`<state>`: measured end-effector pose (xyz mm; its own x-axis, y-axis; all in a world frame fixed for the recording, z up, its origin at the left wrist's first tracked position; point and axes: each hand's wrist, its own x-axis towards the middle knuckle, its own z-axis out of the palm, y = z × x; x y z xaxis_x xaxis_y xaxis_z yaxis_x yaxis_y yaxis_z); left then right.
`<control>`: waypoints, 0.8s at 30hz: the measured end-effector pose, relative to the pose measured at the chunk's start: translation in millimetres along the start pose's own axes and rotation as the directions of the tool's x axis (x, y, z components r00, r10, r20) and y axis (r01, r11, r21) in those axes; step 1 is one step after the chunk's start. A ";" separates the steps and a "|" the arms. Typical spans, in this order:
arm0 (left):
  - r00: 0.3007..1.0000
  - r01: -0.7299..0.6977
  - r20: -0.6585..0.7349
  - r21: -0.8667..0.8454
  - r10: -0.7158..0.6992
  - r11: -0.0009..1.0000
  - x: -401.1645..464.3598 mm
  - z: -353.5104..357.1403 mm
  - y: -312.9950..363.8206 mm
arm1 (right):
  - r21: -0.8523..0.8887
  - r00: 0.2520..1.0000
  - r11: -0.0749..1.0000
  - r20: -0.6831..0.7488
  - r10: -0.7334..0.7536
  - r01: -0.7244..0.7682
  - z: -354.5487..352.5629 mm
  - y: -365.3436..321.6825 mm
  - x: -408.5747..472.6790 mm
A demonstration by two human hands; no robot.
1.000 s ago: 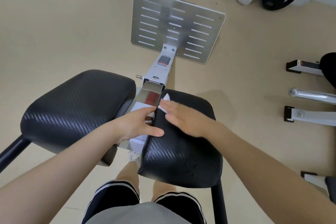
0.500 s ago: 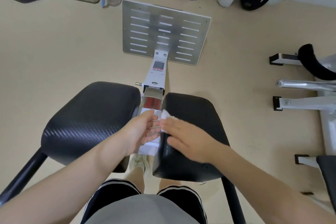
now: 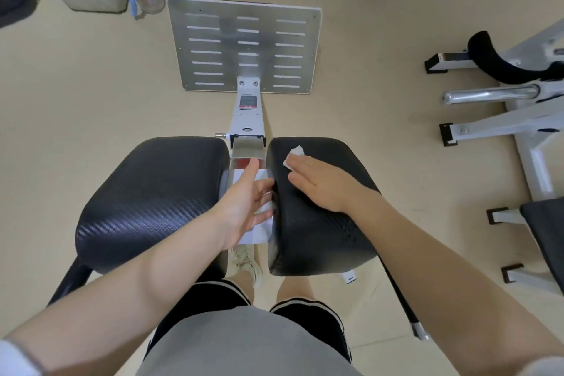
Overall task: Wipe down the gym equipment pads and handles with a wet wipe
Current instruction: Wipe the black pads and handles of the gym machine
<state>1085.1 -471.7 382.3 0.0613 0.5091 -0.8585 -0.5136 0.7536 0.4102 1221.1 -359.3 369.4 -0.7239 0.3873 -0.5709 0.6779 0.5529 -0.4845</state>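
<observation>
Head view: right hand (image 3: pixel 323 185) flat, fingers straight, pressing white wet wipe (image 3: pixel 293 156) onto top of right black pad (image 3: pixel 320 238). Left hand (image 3: pixel 244 204) open in the gap between right pad and left black pad (image 3: pixel 146 198), fingers touching right pad's inner edge. Beyond, silver foot plate (image 3: pixel 244 46) on floor.

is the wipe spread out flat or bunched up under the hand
Cannot tell fully. The right hand presses flat on the wet wipe, covering most of it; only a creased white corner shows.
</observation>
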 end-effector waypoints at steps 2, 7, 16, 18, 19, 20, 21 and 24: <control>1.000 -0.019 0.021 0.034 0.019 0.999 -1.9 3.0 -1.7 | -0.107 0.996 0.994 -0.081 -0.046 0.037 8.0 -9.8 -23.3; 0.999 -0.030 -0.020 0.061 0.031 0.998 -5.6 12.1 -2.9 | -0.224 0.988 0.974 -0.136 -0.074 0.042 39.9 -25.9 -86.0; 0.989 -0.065 -0.126 0.124 0.080 0.990 6.1 19.7 -19.2 | -0.177 0.980 0.981 -0.171 -0.105 0.074 28.8 -15.1 -58.2; 0.975 -0.097 -0.187 0.125 0.120 0.987 11.3 27.0 -22.0 | -0.147 0.989 0.987 -0.124 -0.083 0.065 14.9 -2.0 -30.9; 0.963 -0.110 -0.236 0.112 0.134 0.988 13.3 30.4 -21.8 | -0.111 0.996 0.992 -0.068 -0.063 0.055 7.7 5.5 -17.9; 0.948 -0.110 -0.289 0.093 0.133 0.990 18.8 31.8 -24.2 | -0.068 1.000 0.997 0.007 -0.018 0.019 0.8 12.8 -7.2; 0.933 -0.114 -0.332 0.099 0.141 0.989 18.4 35.4 -26.0 | -0.037 0.997 0.999 0.066 0.033 -0.031 -5.0 19.6 -0.1; 0.912 -0.173 -0.364 0.082 0.191 0.981 16.2 40.6 -34.9 | -0.029 0.999 0.999 0.044 0.032 -0.031 -8.7 26.0 -7.9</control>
<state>1138.8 -472.8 366.5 -0.3537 0.4570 -0.8162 -0.4442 0.6859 0.5765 1243.3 -341.5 367.1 -0.6957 0.3719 -0.6146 0.6957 0.5619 -0.4475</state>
